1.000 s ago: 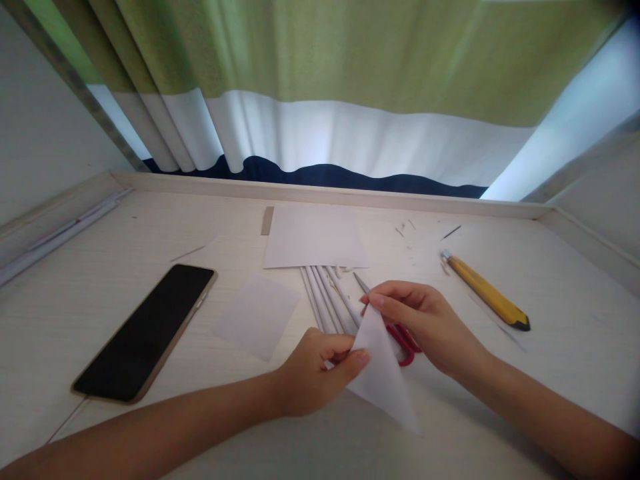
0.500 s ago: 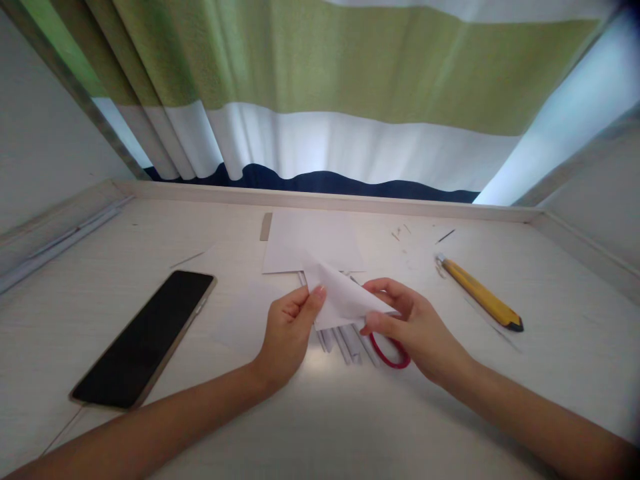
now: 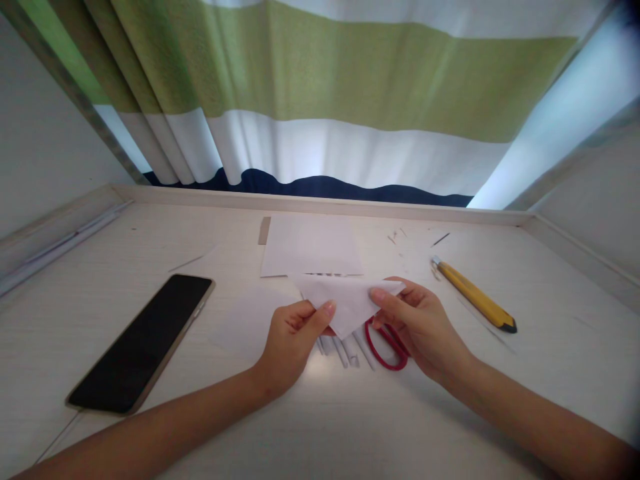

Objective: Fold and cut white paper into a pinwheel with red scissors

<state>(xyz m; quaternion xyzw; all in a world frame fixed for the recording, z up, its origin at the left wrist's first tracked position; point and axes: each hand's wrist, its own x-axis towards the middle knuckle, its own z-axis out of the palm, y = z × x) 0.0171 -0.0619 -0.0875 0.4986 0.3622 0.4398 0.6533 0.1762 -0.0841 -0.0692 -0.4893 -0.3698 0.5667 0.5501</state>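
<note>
A small white sheet of paper (image 3: 345, 297), folded into a triangle with its point toward me, is held up between both hands. My left hand (image 3: 295, 340) pinches its lower left edge, thumb on top. At the right corner, my right hand (image 3: 417, 317) grips the paper between thumb and fingers. Beneath lie several thin white paper rolls (image 3: 343, 353), their far parts hidden by the folded paper. The red handles of a pair of scissors (image 3: 387, 357) show just below my right hand; the blades are covered.
A larger white sheet (image 3: 313, 243) lies behind the hands, over a grey-brown strip (image 3: 264, 231). To the left are a black phone (image 3: 145, 343) and another pale sheet (image 3: 250, 317). A yellow utility knife (image 3: 473, 293) lies at right near small scraps (image 3: 397, 235). A curtain (image 3: 320, 80) hangs behind.
The folded paper has turned so its long edge lies level across the top and its point faces me. My right hand has shifted its hold to the right corner, thumb on top.
</note>
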